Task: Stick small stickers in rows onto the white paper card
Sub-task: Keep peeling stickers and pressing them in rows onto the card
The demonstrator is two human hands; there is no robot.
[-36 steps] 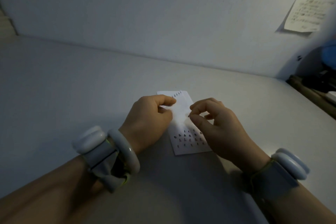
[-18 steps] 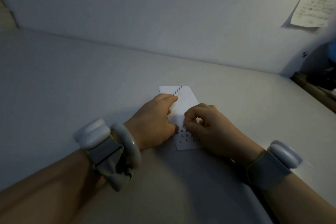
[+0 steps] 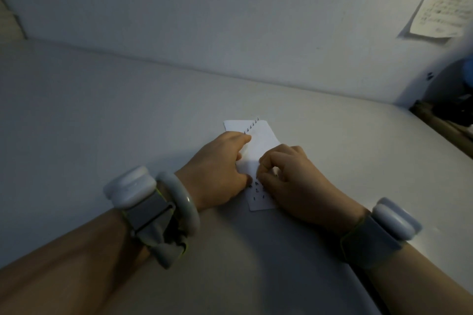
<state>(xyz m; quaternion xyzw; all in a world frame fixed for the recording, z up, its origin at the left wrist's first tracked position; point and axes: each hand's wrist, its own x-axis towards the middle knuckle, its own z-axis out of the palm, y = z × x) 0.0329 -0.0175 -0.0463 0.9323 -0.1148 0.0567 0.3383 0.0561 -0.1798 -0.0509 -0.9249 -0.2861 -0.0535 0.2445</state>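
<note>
The white paper card (image 3: 262,137) lies on the table between my hands. A short slanted row of small dark stickers (image 3: 252,126) shows near its far edge, and several more rows (image 3: 256,190) show near its close end. My left hand (image 3: 217,169) rests on the card's left side, forefinger stretched over it and thumb pressing near the lower rows. My right hand (image 3: 289,176) has curled fingers. Its thumb and forefinger tips pinch together on the card just above the lower rows. What they pinch is too small to see; it looks like a sticker. My hands hide the card's middle.
The pale table (image 3: 128,123) runs back to a white wall (image 3: 230,20). A handwritten note (image 3: 442,13) is stuck on the wall at the upper right. Dark clutter (image 3: 455,110) sits beyond the table's right edge. Both wrists carry white strapped devices.
My right hand has dropped from above the card onto it and now covers most of the lower sticker rows. My left hand has slid a little toward the card's close end.
</note>
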